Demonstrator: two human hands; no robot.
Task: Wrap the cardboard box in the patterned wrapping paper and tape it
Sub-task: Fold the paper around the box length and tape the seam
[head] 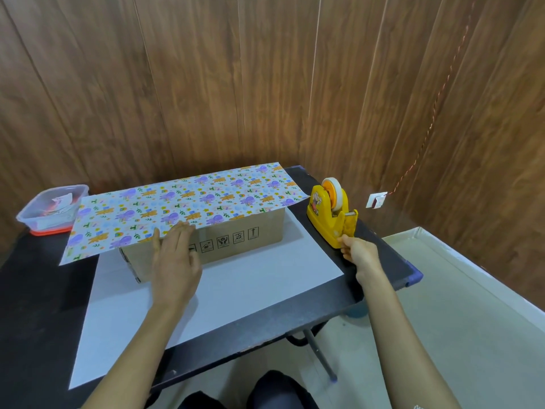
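The left hand lies flat, fingers straight, pressing the near edge of the patterned wrapping paper onto the top of the cardboard box, mid black table. To the right, the right hand pinches the near end of the tape dispenser.

Bright, even indoor light. A faint, soft shadow lies beside the cardboard box. Wide-angle distortion bows the wood wall panels toward the frame edges. Detail is slightly soft throughout.
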